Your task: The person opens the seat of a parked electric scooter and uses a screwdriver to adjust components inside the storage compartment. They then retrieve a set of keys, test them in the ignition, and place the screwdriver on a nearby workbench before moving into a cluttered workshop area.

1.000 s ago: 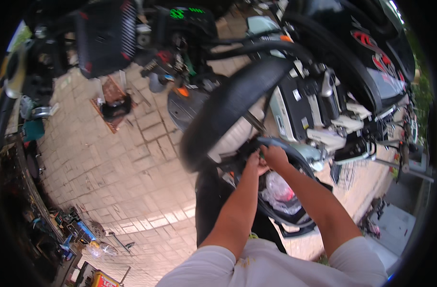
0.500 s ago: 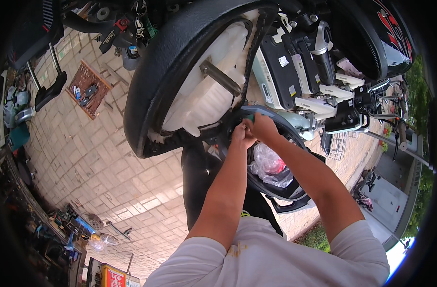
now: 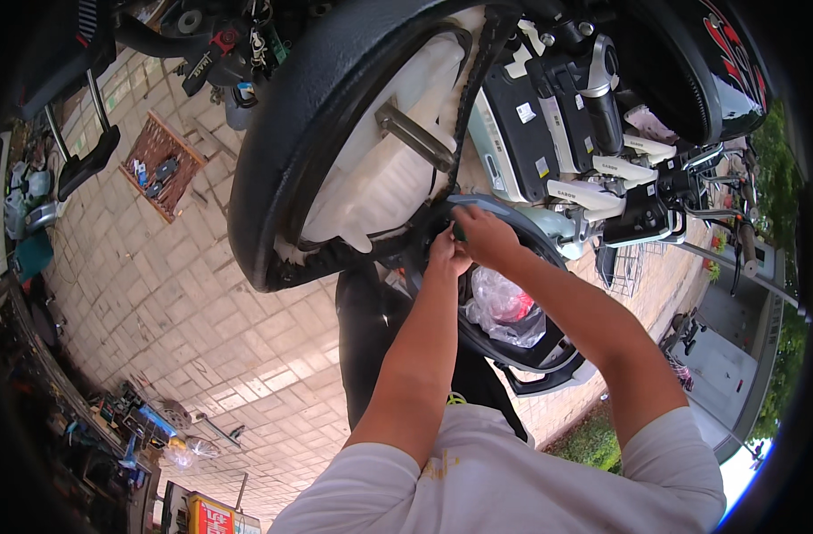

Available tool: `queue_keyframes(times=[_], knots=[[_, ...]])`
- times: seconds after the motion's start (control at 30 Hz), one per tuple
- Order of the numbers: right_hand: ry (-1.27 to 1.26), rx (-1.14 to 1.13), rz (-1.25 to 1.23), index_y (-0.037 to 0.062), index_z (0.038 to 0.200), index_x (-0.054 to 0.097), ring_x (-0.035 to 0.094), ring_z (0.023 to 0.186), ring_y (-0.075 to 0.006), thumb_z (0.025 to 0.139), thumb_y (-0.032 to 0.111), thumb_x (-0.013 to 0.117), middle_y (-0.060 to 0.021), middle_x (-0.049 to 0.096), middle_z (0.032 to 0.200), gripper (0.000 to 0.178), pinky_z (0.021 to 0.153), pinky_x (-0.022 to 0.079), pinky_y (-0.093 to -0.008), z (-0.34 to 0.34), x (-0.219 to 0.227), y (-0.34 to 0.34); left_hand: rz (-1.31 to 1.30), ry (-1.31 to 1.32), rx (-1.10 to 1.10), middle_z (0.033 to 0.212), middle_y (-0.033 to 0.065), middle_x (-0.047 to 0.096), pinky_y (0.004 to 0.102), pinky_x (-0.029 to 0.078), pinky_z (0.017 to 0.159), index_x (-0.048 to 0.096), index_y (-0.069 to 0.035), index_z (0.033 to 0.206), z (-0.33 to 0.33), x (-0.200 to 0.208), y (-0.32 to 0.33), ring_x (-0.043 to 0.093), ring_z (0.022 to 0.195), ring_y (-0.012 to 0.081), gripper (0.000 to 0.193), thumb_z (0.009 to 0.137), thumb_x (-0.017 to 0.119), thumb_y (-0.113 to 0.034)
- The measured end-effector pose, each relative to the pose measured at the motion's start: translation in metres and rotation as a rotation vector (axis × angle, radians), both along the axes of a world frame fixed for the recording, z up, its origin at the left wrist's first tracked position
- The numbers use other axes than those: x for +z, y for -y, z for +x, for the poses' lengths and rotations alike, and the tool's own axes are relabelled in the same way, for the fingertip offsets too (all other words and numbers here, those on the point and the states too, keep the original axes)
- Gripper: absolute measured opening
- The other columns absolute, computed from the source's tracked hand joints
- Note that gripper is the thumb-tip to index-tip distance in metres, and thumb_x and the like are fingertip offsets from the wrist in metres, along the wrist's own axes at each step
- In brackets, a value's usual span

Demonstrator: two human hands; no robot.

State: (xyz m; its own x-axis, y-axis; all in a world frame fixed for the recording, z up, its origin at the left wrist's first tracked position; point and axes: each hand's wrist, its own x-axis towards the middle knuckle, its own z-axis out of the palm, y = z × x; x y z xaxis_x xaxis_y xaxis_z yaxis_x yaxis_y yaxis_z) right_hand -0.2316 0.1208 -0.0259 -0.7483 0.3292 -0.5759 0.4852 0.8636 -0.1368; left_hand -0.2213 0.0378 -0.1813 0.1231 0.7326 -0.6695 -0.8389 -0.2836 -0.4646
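Note:
Both hands meet at the upper rim of an open scooter storage compartment (image 3: 562,354). My right hand (image 3: 486,234) is closed around a small green thing (image 3: 460,231), mostly hidden by the fingers, so its kind does not show. Just below and left of it, my left hand (image 3: 447,255) is closed with fingertips bunched together; what they pinch is out of sight. Inside the compartment lies a clear plastic bag (image 3: 504,307) with something red in it. Above the hands stands the raised black seat (image 3: 262,169), its pale plastic underside (image 3: 380,178) and a metal bar (image 3: 415,138) facing me.
White-and-black electric bikes (image 3: 522,133) stand close at the upper right. On the paved floor (image 3: 202,294) at left is a brown slatted mat (image 3: 164,169) with small parts on it. Tools and parts (image 3: 148,423) lie at lower left, beside a red-yellow box (image 3: 211,514).
My right hand has turned at the wrist, and the green thing now shows below its fingers instead of above. The left hand stays nearly in place.

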Motion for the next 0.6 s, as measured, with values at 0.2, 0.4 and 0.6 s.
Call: queue_keyframes(times=[0.2, 0.4, 0.6], knots=[[0.155, -0.121, 0.044, 0.0071, 0.103, 0.059, 0.065, 0.077, -0.0379, 0.086, 0.027, 0.060, -0.0167, 0.063, 0.093, 0.026, 0.069, 0.054, -0.0451, -0.006, -0.005, -0.003, -0.014, -0.029, -0.055, 0.061, -0.0040, 0.051, 0.0321, 0.042, 0.058, 0.054, -0.016, 0.078, -0.010, 0.026, -0.003, 0.051, 0.061, 0.0128, 0.034, 0.103, 0.036, -0.033], [-0.204, 0.220, -0.039, 0.0087, 0.098, 0.061, 0.065, 0.081, -0.0372, 0.081, 0.021, 0.063, -0.0160, 0.063, 0.086, 0.021, 0.071, 0.054, -0.0438, -0.001, -0.006, -0.002, 0.343, 0.144, 0.191, 0.081, 0.0033, 0.063, 0.0358, 0.050, 0.071, 0.061, -0.012, 0.097, -0.012, 0.021, 0.005, 0.060, 0.073, 0.0176, 0.029, 0.101, 0.038, -0.029], [0.136, -0.225, 0.056, 0.0047, 0.101, 0.062, 0.065, 0.089, -0.0363, 0.078, 0.020, 0.066, -0.0176, 0.065, 0.091, 0.028, 0.077, 0.053, -0.0453, 0.006, -0.022, -0.004, 0.137, 0.055, 0.030, 0.082, 0.0055, 0.066, 0.0329, 0.048, 0.069, 0.065, -0.012, 0.103, -0.016, 0.027, 0.002, 0.059, 0.068, 0.0180, 0.036, 0.101, 0.036, -0.033]])
